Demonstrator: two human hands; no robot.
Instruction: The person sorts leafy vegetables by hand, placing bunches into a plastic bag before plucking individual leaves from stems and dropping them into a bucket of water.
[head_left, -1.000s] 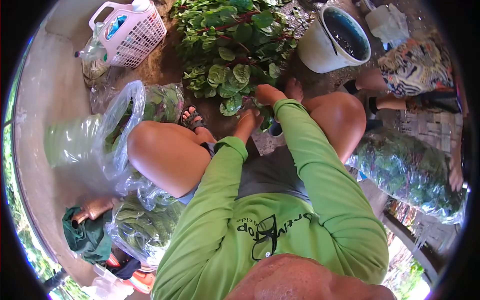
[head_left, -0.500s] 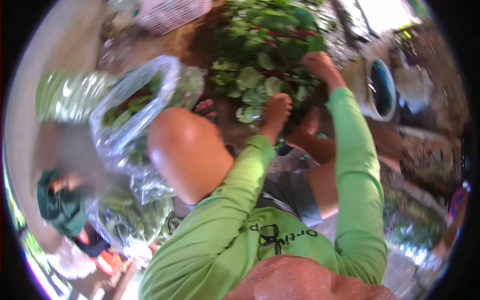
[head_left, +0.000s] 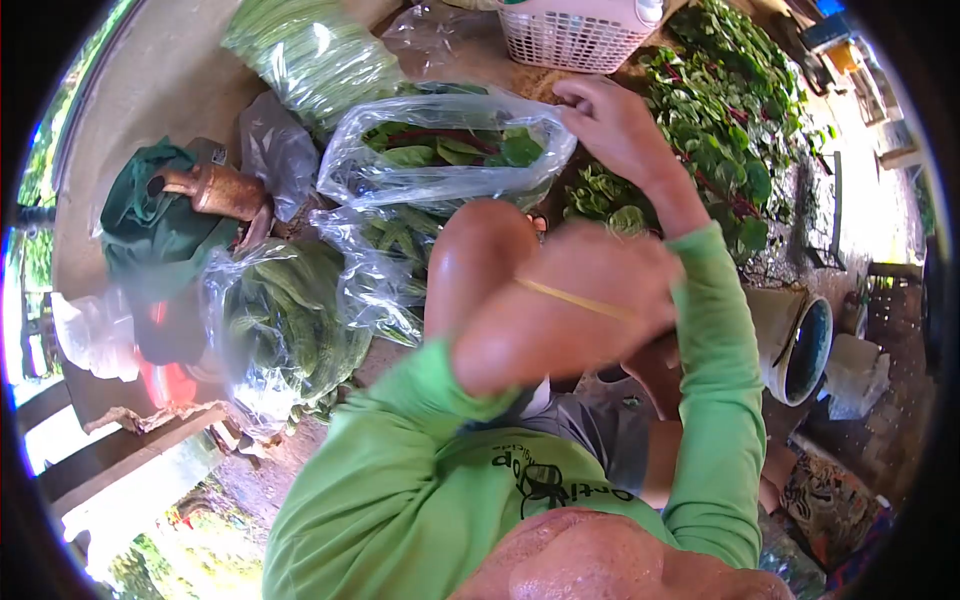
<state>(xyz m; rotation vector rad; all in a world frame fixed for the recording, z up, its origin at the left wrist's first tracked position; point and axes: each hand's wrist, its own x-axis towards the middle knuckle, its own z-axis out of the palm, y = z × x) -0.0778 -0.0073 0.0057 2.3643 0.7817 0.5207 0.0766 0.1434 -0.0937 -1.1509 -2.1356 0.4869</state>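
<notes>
My right hand (head_left: 610, 125) is at the right end of a clear plastic bag (head_left: 345, 150), its curled fingers at the rim. Leafy greens with red stems (head_left: 450, 148) lie inside the bag's wide mouth. My left hand (head_left: 600, 285) is raised above my knees, smeared by motion, so its fingers cannot be made out. A thin yellow band, apparently a rubber band (head_left: 575, 298), stretches across it. Beyond my right hand spreads a large heap of red-stemmed leafy greens (head_left: 730, 150).
A pink plastic basket (head_left: 580, 40) stands at the top. To the left lie bags of long green vegetables (head_left: 285, 310), a stack of clear plastic bags (head_left: 315, 60), a dark green cloth (head_left: 150, 215) and a rusty metal cylinder (head_left: 225, 190). A bucket (head_left: 790, 335) stands at right.
The view has turned toward the bags. My right hand has gone from the heap of greens to the bag's rim. My left hand has risen from near my feet to above my knees.
</notes>
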